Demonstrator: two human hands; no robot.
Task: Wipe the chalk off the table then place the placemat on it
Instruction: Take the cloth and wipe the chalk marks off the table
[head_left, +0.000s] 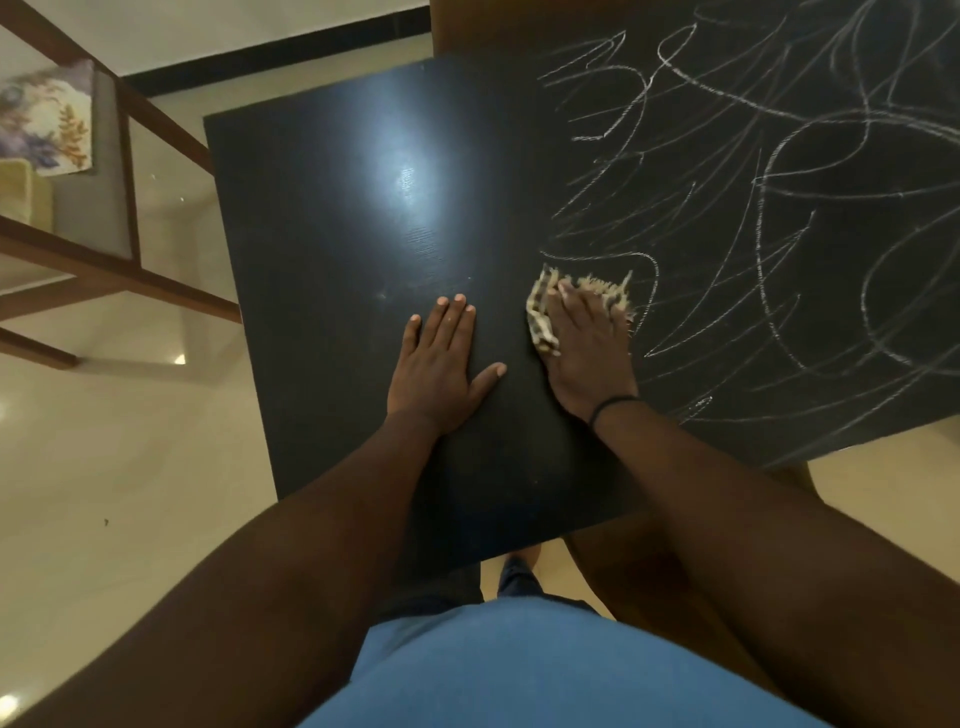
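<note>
A: Chalk scribbles (753, 197), thin white loops, cover the right half of the square black table (337, 218); the left half shows bare and glossy.

B: So wiping's the step in hand, I'd judge about halfway. The left hand (441, 364) lies flat, fingers straight, holding nothing.

A: The right hand (587, 343) presses a frayed tan striped cloth (540, 317) at the chalk's edge. Whether the fingers curl round it, I cannot tell.

B: Next calls for sweeping rightward. Placemat's not in view.

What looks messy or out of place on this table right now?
White chalk scribbles cover the right part of the black table; the left part looks wiped. The right hand presses a frayed cloth at their edge, and the left hand lies flat.
</note>
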